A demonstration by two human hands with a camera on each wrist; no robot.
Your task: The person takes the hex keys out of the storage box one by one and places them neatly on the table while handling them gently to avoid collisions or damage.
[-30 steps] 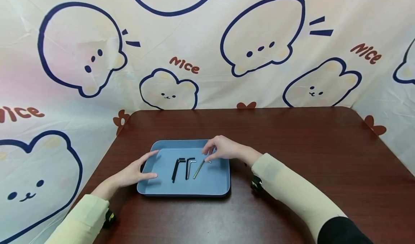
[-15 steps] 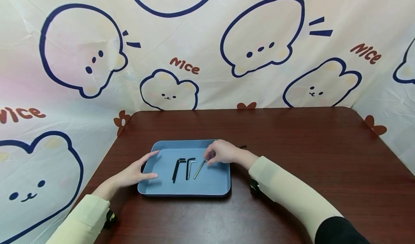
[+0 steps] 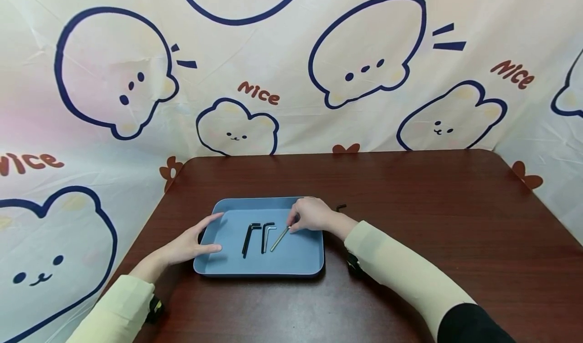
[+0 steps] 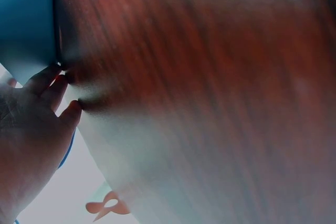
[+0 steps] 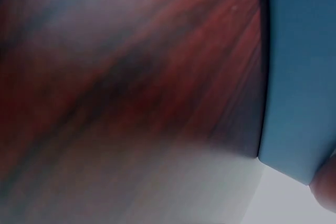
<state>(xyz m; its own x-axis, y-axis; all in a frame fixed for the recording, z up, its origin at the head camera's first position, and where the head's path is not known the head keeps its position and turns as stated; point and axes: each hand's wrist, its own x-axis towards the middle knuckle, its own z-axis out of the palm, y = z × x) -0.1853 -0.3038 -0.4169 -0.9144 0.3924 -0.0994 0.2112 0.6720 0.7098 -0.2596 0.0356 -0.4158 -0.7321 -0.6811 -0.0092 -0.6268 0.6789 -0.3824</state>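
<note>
Table [image 3: 410, 221]: dark red-brown wood grain, polished, soft sheen. Tray [image 3: 300, 257]: blue plastic, smooth, matt. In the tray, left to right: black hex key [image 3: 248, 238], dull dark metal; middle hex key [image 3: 265, 234], dark metal, paler at the bend; silver hex key [image 3: 279, 239], bright bare metal. Backdrop [image 3: 291, 70] behind the table: thin printed cloth, creased, matt. Sleeves [image 3: 401, 267]: cream knit fabric, matt.

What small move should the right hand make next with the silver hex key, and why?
Probably a slight turn to line it up. The right hand pinches the bent end of the silver hex key, which lies slanted, while the two hex keys beside it lie roughly parallel in the blue tray.
</note>
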